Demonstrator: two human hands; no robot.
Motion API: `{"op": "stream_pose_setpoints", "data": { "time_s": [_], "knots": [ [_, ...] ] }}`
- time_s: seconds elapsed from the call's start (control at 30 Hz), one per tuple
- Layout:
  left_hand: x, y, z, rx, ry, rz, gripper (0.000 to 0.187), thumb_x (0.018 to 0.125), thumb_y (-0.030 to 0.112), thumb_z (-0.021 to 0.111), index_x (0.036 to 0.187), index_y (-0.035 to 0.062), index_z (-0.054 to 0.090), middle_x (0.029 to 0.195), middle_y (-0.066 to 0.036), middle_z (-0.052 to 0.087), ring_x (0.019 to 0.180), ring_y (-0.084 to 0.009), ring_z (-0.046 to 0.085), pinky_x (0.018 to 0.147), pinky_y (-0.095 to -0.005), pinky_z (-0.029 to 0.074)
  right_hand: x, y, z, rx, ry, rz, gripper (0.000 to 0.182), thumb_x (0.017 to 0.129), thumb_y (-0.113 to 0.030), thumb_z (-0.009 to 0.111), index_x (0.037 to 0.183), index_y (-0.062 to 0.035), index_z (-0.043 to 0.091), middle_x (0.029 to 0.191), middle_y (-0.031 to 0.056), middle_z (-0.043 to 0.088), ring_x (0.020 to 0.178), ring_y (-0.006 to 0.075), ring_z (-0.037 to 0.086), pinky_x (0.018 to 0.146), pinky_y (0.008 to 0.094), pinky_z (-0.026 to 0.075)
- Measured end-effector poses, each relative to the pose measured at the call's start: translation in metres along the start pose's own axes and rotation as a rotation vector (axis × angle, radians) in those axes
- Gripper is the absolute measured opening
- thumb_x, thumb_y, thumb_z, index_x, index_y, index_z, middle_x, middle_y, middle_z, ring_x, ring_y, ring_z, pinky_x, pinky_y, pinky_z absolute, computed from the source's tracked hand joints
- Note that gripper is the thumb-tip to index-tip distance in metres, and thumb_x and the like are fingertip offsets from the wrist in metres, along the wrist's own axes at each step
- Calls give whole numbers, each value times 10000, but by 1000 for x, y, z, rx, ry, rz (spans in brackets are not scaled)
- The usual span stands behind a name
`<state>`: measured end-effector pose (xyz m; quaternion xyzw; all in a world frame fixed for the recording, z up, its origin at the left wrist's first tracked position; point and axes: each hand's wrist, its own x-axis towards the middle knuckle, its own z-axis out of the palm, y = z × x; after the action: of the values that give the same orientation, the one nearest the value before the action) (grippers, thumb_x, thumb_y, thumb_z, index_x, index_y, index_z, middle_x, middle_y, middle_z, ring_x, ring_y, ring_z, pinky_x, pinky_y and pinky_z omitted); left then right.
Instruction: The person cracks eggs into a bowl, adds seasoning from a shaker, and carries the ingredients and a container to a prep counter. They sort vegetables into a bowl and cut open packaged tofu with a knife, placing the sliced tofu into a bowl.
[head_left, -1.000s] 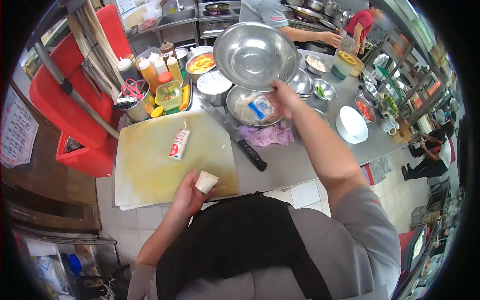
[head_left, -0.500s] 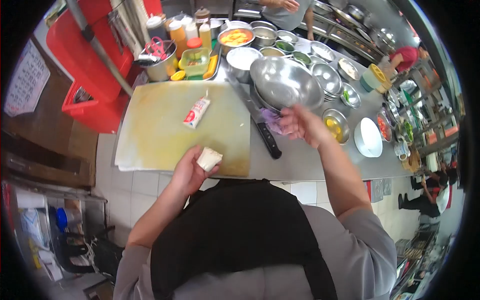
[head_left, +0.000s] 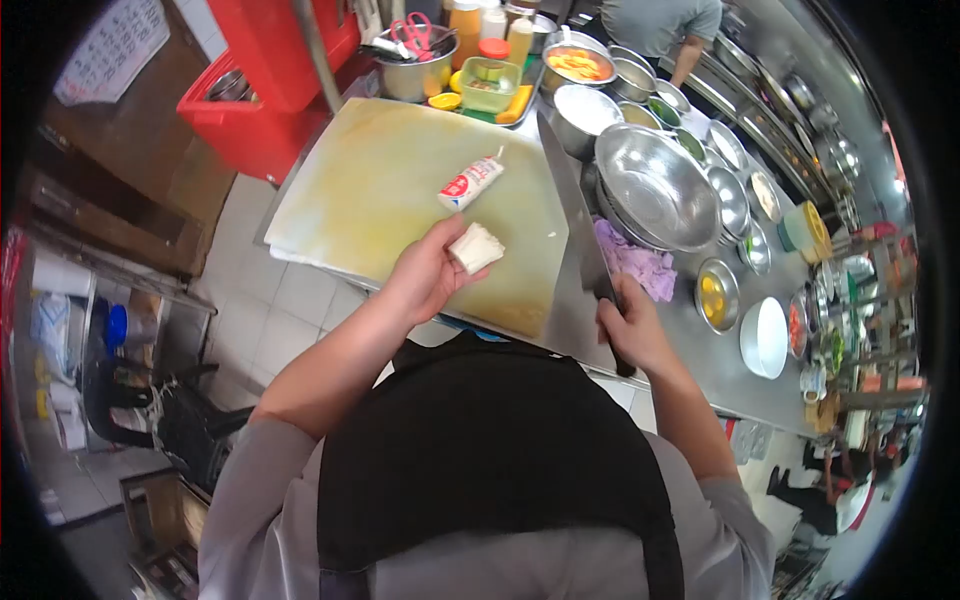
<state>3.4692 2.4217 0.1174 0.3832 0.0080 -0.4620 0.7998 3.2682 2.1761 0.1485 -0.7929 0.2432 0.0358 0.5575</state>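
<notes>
My left hand (head_left: pixel 432 268) is closed around a short white chunk (head_left: pixel 477 248) with a ragged end, just above the near part of the cutting board (head_left: pixel 370 190). What the chunk is made of I cannot make out. Beyond it on the board lies a white plastic tube packet (head_left: pixel 470 184) with red print and a twisted end. My right hand (head_left: pixel 634 322) grips the black handle of a large knife (head_left: pixel 570 190), whose long blade points away from me along the board's right side. A purple cloth (head_left: pixel 637 262) lies crumpled beside the knife, partly under a steel bowl (head_left: pixel 660 188).
Behind the board stand a pot of utensils (head_left: pixel 415 75), a green container (head_left: pixel 490 84) and sauce bottles. Several steel bowls fill the counter's right, including one with egg yolks (head_left: pixel 716 297), near a white bowl (head_left: pixel 764 338). A person (head_left: pixel 660 30) stands across the counter.
My right hand has come down from beside the steel bowl and taken hold of the knife handle. The left hand still holds the white chunk. The whole view has shifted and turned.
</notes>
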Motion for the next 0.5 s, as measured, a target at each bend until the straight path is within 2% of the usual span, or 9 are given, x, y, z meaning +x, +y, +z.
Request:
{"op": "stream_pose_setpoints", "data": {
  "time_s": [0.07, 0.17, 0.27, 0.37, 0.5],
  "knots": [
    [5, 2, -4, -5, -33, 36, 489, 1027, 383, 469, 1340, 9, 435, 1229, -126, 593, 1121, -248, 631, 923, -401, 523, -28, -16, -3, -83, -28, 10, 226, 953, -99, 580, 1159, -34, 515, 741, 125, 575, 602, 226, 599, 576, 366, 492],
    [9, 6, 0, -1, -17, 83, 535, 1025, 412, 461, 1383, 18, 402, 1250, -126, 578, 1127, -239, 624, 914, -387, 518, -64, -37, -11, -494, 5, -239, 238, 937, -102, 609, 1153, -47, 527, 757, 150, 597, 634, 280, 624, 595, 397, 488],
    [15, 9, 2, -8, -25, 88, 553, 1027, 432, 442, 1404, 31, 388, 1279, -132, 561, 1132, -238, 617, 935, -387, 507, -80, -42, -17, -609, 2, -306, 245, 917, -91, 620, 1145, -56, 538, 778, 177, 618, 668, 357, 630, 611, 427, 491],
    [19, 11, 5, -23, -13, 71, 607, 1018, 462, 438, 1395, -13, 415, 1282, -160, 567, 1119, -239, 627, 933, -361, 535, -85, -52, -18, -642, -15, -322, 268, 898, -84, 631, 1149, -64, 541, 806, 197, 630, 713, 410, 621, 632, 449, 494],
    [24, 12, 6, -15, -32, 56, 622, 1010, 475, 444, 1398, -10, 424, 1270, -156, 578, 1118, -238, 629, 941, -364, 536, -86, -58, -20, -692, -29, -332, 270, 893, -84, 629, 1149, -58, 545, 822, 198, 631, 724, 403, 629, 642, 455, 500]
  ]
}}
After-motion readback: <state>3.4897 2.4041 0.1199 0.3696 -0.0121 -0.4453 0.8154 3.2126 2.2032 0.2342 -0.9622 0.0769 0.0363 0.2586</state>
